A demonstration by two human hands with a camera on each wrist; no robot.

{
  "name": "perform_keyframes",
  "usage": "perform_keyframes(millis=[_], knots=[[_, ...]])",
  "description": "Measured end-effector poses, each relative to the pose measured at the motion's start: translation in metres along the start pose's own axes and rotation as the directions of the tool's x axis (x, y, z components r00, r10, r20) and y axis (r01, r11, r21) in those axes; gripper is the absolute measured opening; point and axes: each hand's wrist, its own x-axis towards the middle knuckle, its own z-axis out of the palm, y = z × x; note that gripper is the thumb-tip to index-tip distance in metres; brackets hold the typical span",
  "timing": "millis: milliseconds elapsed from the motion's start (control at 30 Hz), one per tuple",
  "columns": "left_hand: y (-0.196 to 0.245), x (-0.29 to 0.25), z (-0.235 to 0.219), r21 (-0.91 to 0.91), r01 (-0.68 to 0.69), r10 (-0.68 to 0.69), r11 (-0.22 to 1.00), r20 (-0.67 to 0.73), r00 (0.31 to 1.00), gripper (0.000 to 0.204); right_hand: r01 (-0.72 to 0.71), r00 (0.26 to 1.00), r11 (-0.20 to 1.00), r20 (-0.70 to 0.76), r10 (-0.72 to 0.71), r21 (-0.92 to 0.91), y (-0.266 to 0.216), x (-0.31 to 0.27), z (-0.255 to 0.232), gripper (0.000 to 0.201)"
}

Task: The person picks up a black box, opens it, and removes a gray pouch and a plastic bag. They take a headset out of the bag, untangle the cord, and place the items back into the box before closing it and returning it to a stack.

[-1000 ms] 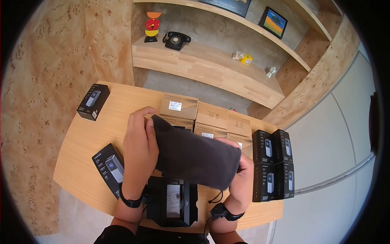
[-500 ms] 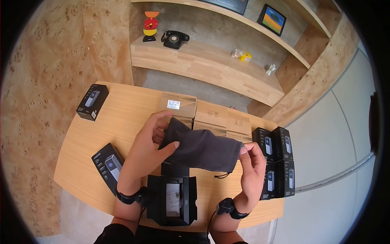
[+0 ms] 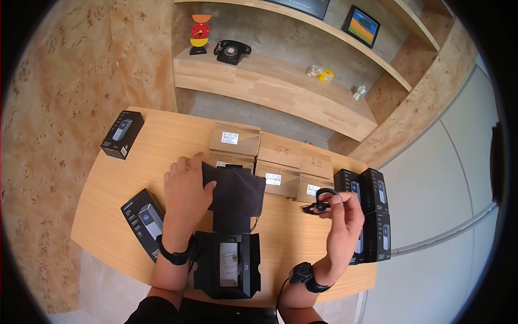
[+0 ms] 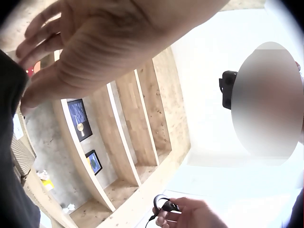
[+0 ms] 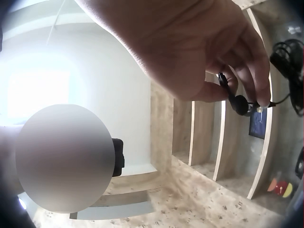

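A dark grey cloth pouch (image 3: 236, 193) hangs from the left hand (image 3: 186, 191), whose thumb and fingers grip its left end above an open black box (image 3: 227, 267) with a printed paper inside. To the right, the right hand (image 3: 345, 221) pinches a small black item with a curved loop (image 3: 325, 198) and a cable between thumb and fingertips. In the right wrist view this black item (image 5: 239, 104) shows a round part, with a bundle of black cable (image 5: 289, 71) beside it. The pouch (image 4: 12, 142) is partly visible at the edge of the left wrist view.
Brown cartons (image 3: 280, 154) are stacked at the table's back. Several black printed boxes (image 3: 377, 189) stand at the right; another (image 3: 123, 135) is at the far left. One more black box (image 3: 143, 221) lies beside the left forearm. Behind is a wooden shelf (image 3: 270, 92) with a telephone.
The right hand has moved away from the pouch to the right and now holds the black item with its cable. The pouch now hangs from the left hand alone, folded down.
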Motion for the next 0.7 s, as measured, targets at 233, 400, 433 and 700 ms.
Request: perform_keyframes(millis=[233,400,433,700], knots=[[0.023,0.001,-0.026,-0.833,0.045,0.321,0.551,0.261,0.911,0.046,-0.14,0.946,0.987,0.303,0.112,0.072,-0.005,-0.012,0.033,0.009],[0.039,-0.006,-0.021,-0.845,-0.029,0.489,0.534,0.28,0.826,0.052,-0.135,0.916,0.977,0.397,0.06,0.163,-0.001,-0.017,0.046,0.009],[0.039,-0.005,-0.024,-0.846,0.044,0.485,0.532,0.347,0.803,0.051,-0.131,0.918,0.978,0.392,0.058,0.162,-0.001,-0.016,0.046,0.009],[0.029,-0.002,-0.025,-0.872,0.148,0.45,0.467,0.379,0.809,0.026,-0.168,0.925,0.965,0.37,0.085,0.199,-0.003,-0.011,0.044,0.009]])
